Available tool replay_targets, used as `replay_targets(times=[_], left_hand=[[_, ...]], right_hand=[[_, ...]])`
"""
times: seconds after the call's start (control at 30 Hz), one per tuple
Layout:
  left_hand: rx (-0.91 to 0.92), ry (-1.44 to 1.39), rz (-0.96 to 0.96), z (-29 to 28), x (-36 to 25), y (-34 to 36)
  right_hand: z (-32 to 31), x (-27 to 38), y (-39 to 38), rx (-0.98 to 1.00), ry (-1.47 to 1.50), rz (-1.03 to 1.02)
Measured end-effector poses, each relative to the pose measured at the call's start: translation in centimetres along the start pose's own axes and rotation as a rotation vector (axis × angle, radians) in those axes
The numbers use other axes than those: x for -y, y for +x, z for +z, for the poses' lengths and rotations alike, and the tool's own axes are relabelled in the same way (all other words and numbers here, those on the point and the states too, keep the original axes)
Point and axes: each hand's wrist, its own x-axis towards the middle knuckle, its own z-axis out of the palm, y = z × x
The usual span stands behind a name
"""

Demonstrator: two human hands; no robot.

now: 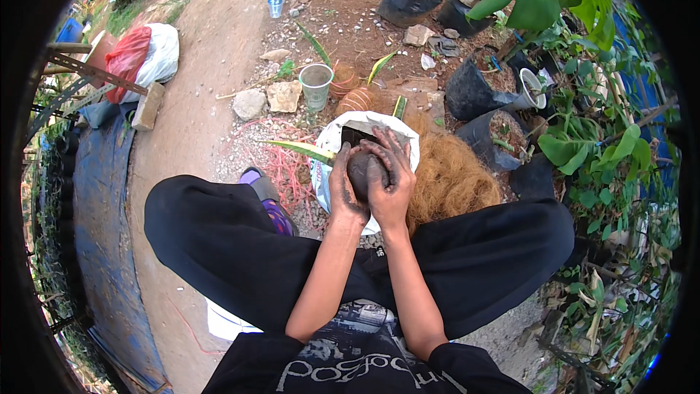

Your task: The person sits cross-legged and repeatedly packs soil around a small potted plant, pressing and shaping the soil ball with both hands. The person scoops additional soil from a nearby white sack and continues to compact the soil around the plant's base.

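My left hand (345, 188) & right hand (389, 179) sit just above centre, both muddy, fingers closed round a dark soil ball (359, 174), pressed between the palms. It hangs over the white sack (326, 147), open w/ dark soil inside. At 9 o'clock of the hands: purple sandal (267, 201) on the dirt. At 12: clear plastic cup (316, 85), pale stones either side. At 3: brown coconut fibre heap (446, 175), touching the sack. At 1–2: black grow bags (470, 91) w/ green plants.
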Motion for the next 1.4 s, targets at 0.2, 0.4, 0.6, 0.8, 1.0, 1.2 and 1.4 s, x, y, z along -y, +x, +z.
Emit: replay_targets(times=[0.2, 0.4, 0.6, 0.8, 1.0, 1.2, 1.4], left_hand=[[-0.006, -0.076, 0.143, -0.1, -0.1, 0.3], [0.076, 0.209, 0.328, -1.1, 0.7, 0.6], [0.202, 0.805, 0.863, -1.0, 1.0, 1.3], [-0.051, 0.121, 0.074, -0.2, 0.1, 0.6], [-0.109, 0.029, 0.159, -0.6, 0.0, 0.7], [0.117, 0.197, 0.335, -0.6, 0.2, 0.4], [0.049, 0.884, 0.776, -0.3, 0.3, 1.0]], right_hand=[[1.1, 0.0, -0.4, -0.146, 1.177, 0.441], [1.0, -0.1, 0.0, -0.095, 0.877, 0.787], [1.0, -0.1, -0.2, -0.126, 1.121, 1.012], [0.8, -0.4, -0.4, -0.128, 0.310, 0.162], [1.2, -0.4, -0.2, -0.193, 0.625, 0.310], [1.5, -0.3, -0.1, -0.115, 1.005, 0.583], [1.1, -0.5, -0.4, -0.155, 1.015, 0.733]])
